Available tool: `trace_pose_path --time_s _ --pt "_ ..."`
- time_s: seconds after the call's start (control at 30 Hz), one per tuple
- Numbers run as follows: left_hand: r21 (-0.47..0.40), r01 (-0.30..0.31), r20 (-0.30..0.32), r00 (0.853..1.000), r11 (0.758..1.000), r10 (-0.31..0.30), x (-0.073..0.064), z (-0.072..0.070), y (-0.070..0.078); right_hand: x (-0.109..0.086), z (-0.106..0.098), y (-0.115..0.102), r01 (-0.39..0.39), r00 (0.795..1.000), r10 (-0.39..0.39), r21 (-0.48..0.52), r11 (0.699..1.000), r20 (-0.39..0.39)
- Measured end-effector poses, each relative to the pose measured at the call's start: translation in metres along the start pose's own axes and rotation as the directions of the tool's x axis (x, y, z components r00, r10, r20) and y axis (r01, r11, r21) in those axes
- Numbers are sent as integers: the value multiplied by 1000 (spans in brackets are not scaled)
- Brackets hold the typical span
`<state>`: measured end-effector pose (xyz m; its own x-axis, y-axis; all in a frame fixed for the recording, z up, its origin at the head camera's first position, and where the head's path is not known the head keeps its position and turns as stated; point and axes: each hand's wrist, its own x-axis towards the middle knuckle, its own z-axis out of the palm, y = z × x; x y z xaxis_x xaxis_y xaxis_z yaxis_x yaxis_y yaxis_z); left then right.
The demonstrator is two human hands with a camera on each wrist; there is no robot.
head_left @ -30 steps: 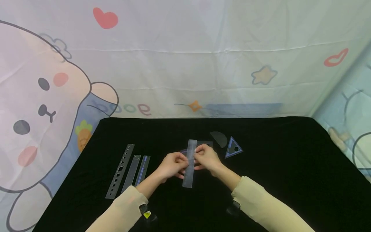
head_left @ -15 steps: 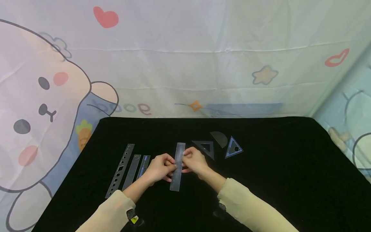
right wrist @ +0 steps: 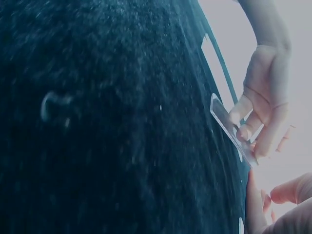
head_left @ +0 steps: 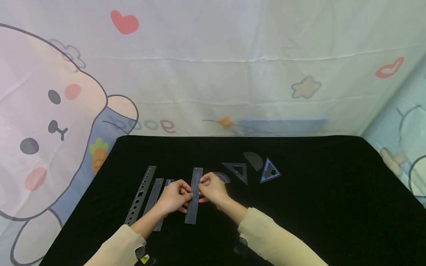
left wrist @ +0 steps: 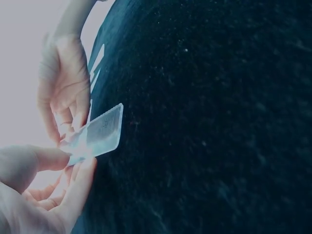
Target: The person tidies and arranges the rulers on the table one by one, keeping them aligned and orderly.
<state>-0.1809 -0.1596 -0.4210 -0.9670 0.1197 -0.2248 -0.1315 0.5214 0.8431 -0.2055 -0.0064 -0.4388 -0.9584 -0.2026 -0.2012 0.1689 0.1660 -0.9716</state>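
A clear straight ruler (head_left: 192,207) stands lengthwise between my two hands in the head view, its far end leaning slightly right. My left hand (head_left: 173,196) pinches its left edge between thumb and fingers. On the opposite edge, my right hand (head_left: 214,189) holds it with thumb and fingertips. The left wrist view shows the near end of the ruler (left wrist: 105,129) raised over the black cloth, its edge markings faint. Under and beside my left hand lies a blue-marked ruler (head_left: 158,224), partly covered by that hand.
Left of it lie a plain clear ruler (head_left: 154,195) and a long template ruler (head_left: 139,197) with cut-out shapes. Right of my hands are a purple-marked protractor (head_left: 223,177), a grey set square (head_left: 243,173), a clear protractor (head_left: 254,161) and a blue set square (head_left: 269,171) on black cloth (head_left: 316,207).
Both hands have carried the clear ruler leftward and slightly nearer, towards the row of rulers. The grey set square and purple-marked protractor have come into fuller view; the blue-marked ruler is now mostly covered.
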Motion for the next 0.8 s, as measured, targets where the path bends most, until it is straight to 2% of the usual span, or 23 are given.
trace_pose_path --time_s 0.4,0.8 --pt "19 19 -19 1000 1000 -18 -11 -11 -10 -3 22 4 16 1000 -16 -22 1000 -7" --pt "53 36 -38 999 998 -34 -16 -23 -15 -8 37 3 25 1000 -25 -11 1000 12"
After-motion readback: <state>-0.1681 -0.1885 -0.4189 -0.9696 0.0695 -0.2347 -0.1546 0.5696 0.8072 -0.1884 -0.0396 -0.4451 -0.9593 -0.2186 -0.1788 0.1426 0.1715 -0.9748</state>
